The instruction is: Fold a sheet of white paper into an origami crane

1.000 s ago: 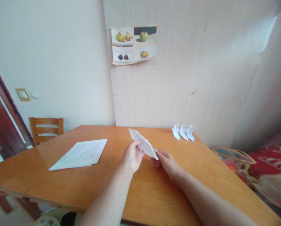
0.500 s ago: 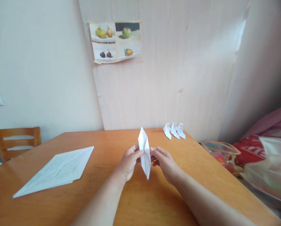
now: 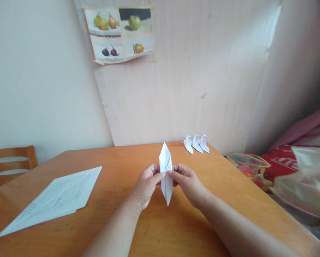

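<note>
A white folded paper piece [image 3: 166, 171], long and pointed at both ends, stands upright above the wooden table [image 3: 122, 221]. My left hand [image 3: 147, 184] pinches its left side at the middle. My right hand [image 3: 186, 182] pinches its right side, fingers closed on the paper. Both forearms reach in from the bottom of the head view. Three small folded paper figures [image 3: 196, 143] sit together at the table's far edge by the wall.
A stack of printed sheets [image 3: 54, 198] lies on the table's left. A wooden chair [image 3: 10, 166] stands at far left. A glass bowl [image 3: 249, 169] and a plastic bag [image 3: 301, 185] sit beyond the table's right edge. A fruit picture [image 3: 119, 34] hangs on the wall.
The folded paper turned from slanted to upright, and both hands now pinch it at its middle. The view shifted right and down, so the sheets and chair slid left.
</note>
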`<state>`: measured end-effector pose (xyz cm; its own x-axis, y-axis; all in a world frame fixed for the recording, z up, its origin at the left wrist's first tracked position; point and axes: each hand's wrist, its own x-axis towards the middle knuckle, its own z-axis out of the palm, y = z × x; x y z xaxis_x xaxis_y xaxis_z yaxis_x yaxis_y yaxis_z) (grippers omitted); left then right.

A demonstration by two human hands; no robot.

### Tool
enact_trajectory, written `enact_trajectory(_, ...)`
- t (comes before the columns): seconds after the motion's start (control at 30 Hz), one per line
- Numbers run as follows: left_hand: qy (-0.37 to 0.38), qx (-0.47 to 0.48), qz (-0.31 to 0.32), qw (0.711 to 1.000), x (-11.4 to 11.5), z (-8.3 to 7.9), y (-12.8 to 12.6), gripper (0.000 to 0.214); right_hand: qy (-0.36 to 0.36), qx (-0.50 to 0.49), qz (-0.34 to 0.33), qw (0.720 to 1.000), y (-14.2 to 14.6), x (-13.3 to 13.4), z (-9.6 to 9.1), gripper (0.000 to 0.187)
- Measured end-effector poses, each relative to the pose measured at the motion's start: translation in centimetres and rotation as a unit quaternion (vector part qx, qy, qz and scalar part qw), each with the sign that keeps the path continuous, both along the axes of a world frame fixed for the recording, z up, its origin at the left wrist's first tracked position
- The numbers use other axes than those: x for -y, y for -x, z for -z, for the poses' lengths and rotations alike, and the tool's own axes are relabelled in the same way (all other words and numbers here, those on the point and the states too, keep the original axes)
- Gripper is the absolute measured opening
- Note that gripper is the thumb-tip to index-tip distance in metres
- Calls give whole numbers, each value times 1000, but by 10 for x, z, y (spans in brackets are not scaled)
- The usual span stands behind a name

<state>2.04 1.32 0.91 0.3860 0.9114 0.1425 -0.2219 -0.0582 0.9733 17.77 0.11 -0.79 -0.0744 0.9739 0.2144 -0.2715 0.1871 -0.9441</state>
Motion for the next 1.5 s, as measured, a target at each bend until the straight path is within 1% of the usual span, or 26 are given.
enact_trajectory(0.27,1,-9,-9,1000,2,-4,-1,20,-10,-5,-11,1000,0,1,1,28)
enact_trajectory(0.4,12,-4,-8,1000,1,-3,0,19,-7,-3,-15,1000,-1,1,1,28)
enact_trajectory(0.63,8,-18,-46,999,-3,2,4,16,13,0,-17,1000,-2,5,-2,25)
enact_trajectory(0.73,9,-18,-58,998,-4,2,4,17,24,-1,-4,1000,-2,5,-4,25)
enact_trajectory(0.93,10,-16,-58,998,-3,0,2,18,28,15,25,999,-3,5,-5,24)
enact_trajectory(1.07,-1,-15,-77,997,-4,0,3,16,-7,28,68,997,-3,4,-3,24)
enact_trajectory(1.17,-27,-16,-93,995,-6,2,4,15,-43,28,89,995,-2,4,-3,23)
enact_trajectory(1.27,-55,-20,-118,991,-7,1,4,12,-46,24,74,996,-1,7,-6,19)
enact_trajectory(1.4,-77,-31,-132,988,-4,-3,4,11,-10,0,29,1000,-1,12,-8,18)
enact_trajectory(1.5,-85,-32,-144,985,-3,-4,5,14,7,-19,8,1000,-1,14,-9,22)
